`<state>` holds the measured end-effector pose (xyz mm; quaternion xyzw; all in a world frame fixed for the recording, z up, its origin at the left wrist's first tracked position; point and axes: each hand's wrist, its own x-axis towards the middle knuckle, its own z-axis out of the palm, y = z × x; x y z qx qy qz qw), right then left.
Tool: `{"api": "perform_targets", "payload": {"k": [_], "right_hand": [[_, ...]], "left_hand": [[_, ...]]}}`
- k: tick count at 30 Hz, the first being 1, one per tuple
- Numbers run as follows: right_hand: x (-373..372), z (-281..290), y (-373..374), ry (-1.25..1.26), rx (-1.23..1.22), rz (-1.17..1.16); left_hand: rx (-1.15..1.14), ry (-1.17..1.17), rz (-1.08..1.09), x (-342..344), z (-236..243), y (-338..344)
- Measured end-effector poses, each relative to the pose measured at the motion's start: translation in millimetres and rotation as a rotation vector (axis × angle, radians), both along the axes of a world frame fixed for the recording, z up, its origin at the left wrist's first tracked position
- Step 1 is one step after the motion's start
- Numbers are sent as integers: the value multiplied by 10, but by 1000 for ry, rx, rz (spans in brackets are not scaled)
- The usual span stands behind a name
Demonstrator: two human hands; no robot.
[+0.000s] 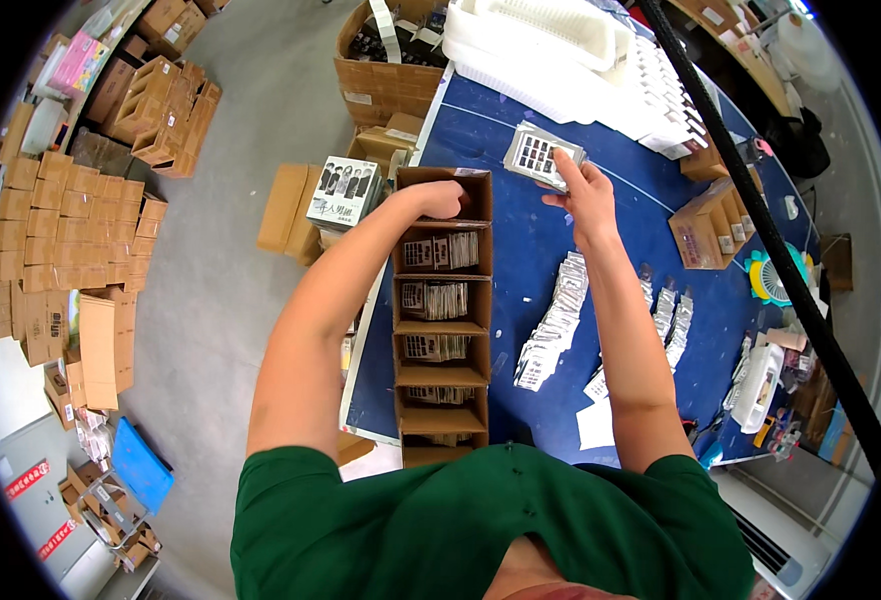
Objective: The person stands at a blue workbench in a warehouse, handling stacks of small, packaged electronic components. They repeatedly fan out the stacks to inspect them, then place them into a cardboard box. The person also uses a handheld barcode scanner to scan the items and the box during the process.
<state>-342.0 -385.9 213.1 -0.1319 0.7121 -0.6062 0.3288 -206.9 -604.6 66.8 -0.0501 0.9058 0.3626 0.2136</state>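
Observation:
My left hand (443,200) reaches into the farthest compartment of a row of open brown cardboard boxes (443,328). Its fingers curl downward, and whatever they grip is hidden. Held over the blue table, my right hand (589,200) is closed on a stack of small flat cards (538,154) in clear sleeves, thumb on top. The top card shows a grid of dark pictures. Several nearer compartments contain upright packs of similar cards (435,300). Below my right hand lies a long overlapping row of card packs (557,325), with shorter card rows (671,318) past my right forearm.
A printed white box (345,190) sits on cartons left of the table (471,112). White plastic baskets (536,50) stand at the far side. A divided carton (713,225) and a turquoise fan (776,275) are at right. A black bar (761,215) slants across the right side.

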Motion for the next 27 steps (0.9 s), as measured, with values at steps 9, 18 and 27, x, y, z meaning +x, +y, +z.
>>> {"api": "perform_targets", "payload": {"k": [9,18,27], "right_hand": [[233,-217,265,-120,10,51],[523,-133,-149,58,-20,60],[504,-372,-318,150,145,217]], "left_hand": [[19,-337,-63,-301,-299,-21],[-38,-452,150,-406,-379,97],[-82,438,637,837,642,264]]}}
